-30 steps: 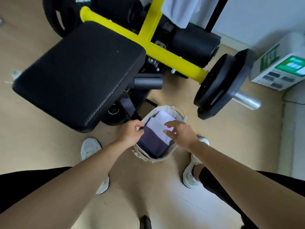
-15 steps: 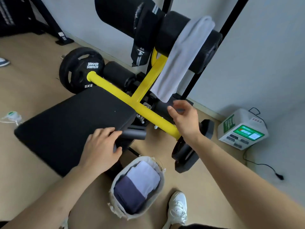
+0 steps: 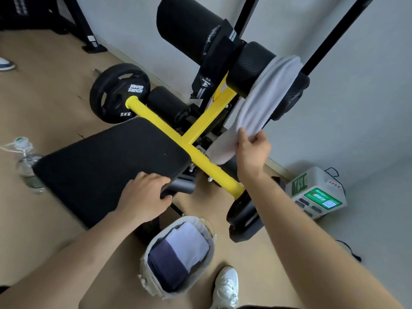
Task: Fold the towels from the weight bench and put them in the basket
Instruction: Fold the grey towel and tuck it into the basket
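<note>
**Grey towel taken in hand at the roller pad**

Grey terry cloth is the object of the grip: the right hand (image 3: 252,152) pinches the lower part of the long pale-grey towel (image 3: 267,97) between thumb and curled fingers, just above the hanging end. The towel is draped over the black cylindrical foam roller (image 3: 254,61) at the head of the yellow steel frame (image 3: 200,128), so a hold low on the cloth probably lets it be drawn off the pad in one pull.

The left hand (image 3: 145,197) grips the near corner of the black padded seat (image 3: 107,159), fingers curled over its edge; it carries no towel and appears to brace the body during the reach.

Below and between the arms, on the floor, stands the round grey fabric basket (image 3: 153,244). It holds a folded dark navy towel (image 3: 167,268) and a folded white towel (image 3: 189,241) side by side, touching. The basket sits just beside the seat, presumably to keep each transfer short.

Judged from this layout, two towels are done, and the grey one has yet to be lifted off, folded and stowed. A black strap (image 3: 214,63) hangs on the same frame, beside the roller.
</note>
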Demonstrator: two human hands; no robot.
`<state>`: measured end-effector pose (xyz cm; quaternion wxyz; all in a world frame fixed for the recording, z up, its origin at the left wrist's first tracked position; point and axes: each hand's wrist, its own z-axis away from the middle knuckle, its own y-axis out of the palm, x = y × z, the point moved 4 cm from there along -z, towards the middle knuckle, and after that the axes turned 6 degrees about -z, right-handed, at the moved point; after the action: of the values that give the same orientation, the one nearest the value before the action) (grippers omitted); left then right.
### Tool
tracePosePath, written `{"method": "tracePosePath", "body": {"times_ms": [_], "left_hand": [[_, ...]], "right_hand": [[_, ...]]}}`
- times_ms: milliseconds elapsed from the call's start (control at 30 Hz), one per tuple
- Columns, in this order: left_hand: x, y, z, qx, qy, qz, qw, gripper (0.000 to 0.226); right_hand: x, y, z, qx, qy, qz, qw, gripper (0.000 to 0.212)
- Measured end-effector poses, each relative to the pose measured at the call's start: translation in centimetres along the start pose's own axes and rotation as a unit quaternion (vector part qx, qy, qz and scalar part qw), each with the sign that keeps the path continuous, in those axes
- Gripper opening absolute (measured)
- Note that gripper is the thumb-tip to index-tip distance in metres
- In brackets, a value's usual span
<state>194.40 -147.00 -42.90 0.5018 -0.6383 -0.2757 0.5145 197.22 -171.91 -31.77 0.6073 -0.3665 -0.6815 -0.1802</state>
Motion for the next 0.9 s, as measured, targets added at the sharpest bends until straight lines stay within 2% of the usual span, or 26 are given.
{"method": "tracePosePath", "body": {"times_ms": [133, 233, 300, 367, 433, 467, 533, 567, 600, 700, 767, 800, 900], "left_hand": [[-0.6, -0.3, 0.3, -0.018, 0.001, 0.04, 0.999, 0.045], [-2.3, -1.4, 1.4, -0.092, 0.055, 0.153, 0.982, 0.036], [-3.7, -1.6, 2.2, -0.09, 0.079, 0.25, 0.961, 0.035], [-5.1, -0.8, 3.1, 0.032, 0.018, 0.408, 0.912, 0.035], [-6.7, 1.0, 4.5, 0.207, -0.072, 0.528, 0.821, 0.035], [-7.5, 1.9, 5.4, 0.274, -0.099, 0.547, 0.785, 0.036], [-8.4, 3.3, 6.5, 0.317, -0.121, 0.571, 0.748, 0.03], [-8.6, 3.8, 6.7, 0.304, -0.129, 0.575, 0.748, 0.025], [-8.5, 4.2, 6.6, 0.277, -0.135, 0.567, 0.764, 0.022], [-7.3, 4.6, 5.9, 0.197, -0.143, 0.486, 0.84, 0.021], [-7.0, 4.3, 5.5, 0.187, -0.117, 0.428, 0.876, 0.024], [-6.8, 4.2, 5.3, 0.187, -0.102, 0.406, 0.889, 0.025], [-6.6, 3.4, 5.5, 0.169, -0.04, 0.355, 0.919, 0.027]], "right_hand": [[1.0, -4.6, 7.8, 0.036, -0.071, 0.057, 0.995, 0.037], [0.6, -7.2, 12.1, 0.097, -0.065, 0.076, 0.99, 0.039], [-0.1, -8.3, 14.1, 0.144, -0.045, 0.078, 0.985, 0.035], [-1.1, -9.1, 15.8, 0.196, -0.034, 0.084, 0.976, 0.027], [-2.0, -9.5, 17.3, 0.239, -0.03, 0.099, 0.966, 0.019], [-2.5, -9.7, 18.0, 0.258, -0.029, 0.099, 0.961, 0.013], [-3.8, -9.8, 19.1, 0.301, -0.022, 0.105, 0.947, 0.012], [-4.5, -9.9, 19.5, 0.322, -0.024, 0.119, 0.939, 0.015], [-5.4, -10.1, 19.8, 0.342, -0.028, 0.137, 0.929, 0.013], [-7.2, -10.4, 20.8, 0.426, -0.008, 0.201, 0.882, 0.029], [-7.2, -10.7, 21.3, 0.483, 0.039, 0.234, 0.843, 0.025], [-7.3, -11.0, 21.0, 0.479, 0.057, 0.237, 0.843, 0.022], [-8.2, -11.3, 18.1, 0.354, 0.043, 0.215, 0.909, 0.025]]}}
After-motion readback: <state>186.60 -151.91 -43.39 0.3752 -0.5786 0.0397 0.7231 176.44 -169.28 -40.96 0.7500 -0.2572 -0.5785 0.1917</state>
